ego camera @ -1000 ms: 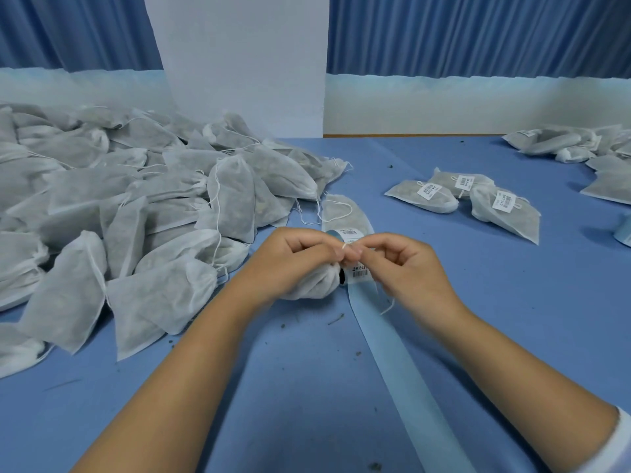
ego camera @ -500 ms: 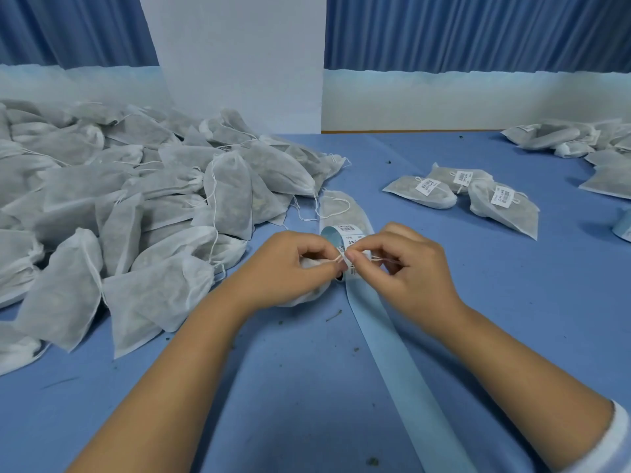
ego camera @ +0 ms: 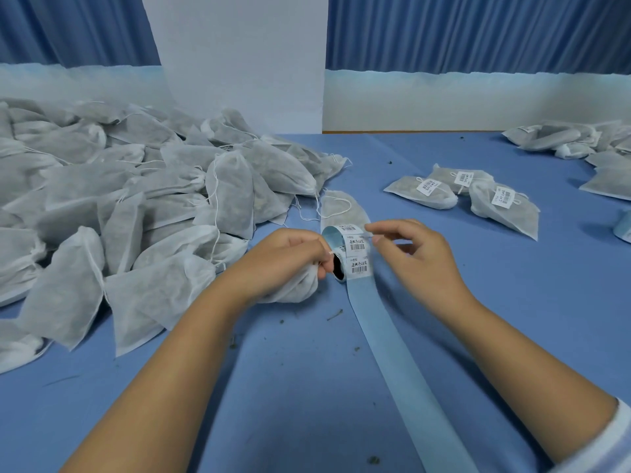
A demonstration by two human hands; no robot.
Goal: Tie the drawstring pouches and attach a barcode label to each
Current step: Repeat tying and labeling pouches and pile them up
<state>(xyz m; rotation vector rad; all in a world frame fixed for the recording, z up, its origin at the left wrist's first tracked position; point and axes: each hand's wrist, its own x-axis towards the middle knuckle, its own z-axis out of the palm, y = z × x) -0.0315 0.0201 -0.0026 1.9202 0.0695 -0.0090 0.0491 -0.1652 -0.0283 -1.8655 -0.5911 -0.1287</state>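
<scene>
My left hand (ego camera: pixel 290 256) grips the gathered neck of a white mesh drawstring pouch (ego camera: pixel 290 290) that rests on the blue table (ego camera: pixel 273 387). My right hand (ego camera: pixel 415 254) has moved off to the right and pinches the thin white drawstring (ego camera: pixel 370 237), stretched taut between the two hands. Between the hands stands a roll of barcode labels (ego camera: pixel 356 254), and its pale blue backing strip (ego camera: pixel 406 373) trails toward me. One more pouch (ego camera: pixel 343 206) lies just behind the roll.
A big heap of unlabelled pouches (ego camera: pixel 129 199) fills the left of the table. Three labelled pouches (ego camera: pixel 478 196) lie at the right, with several more (ego camera: pixel 580 139) at the far right edge. A white panel (ego camera: pixel 239 63) stands at the back. Bits of dried herb dot the cloth.
My hands were close together working the string at the pouch neck. Now my right hand has pulled away to the right, drawing the string taut, and the label roll shows between them.
</scene>
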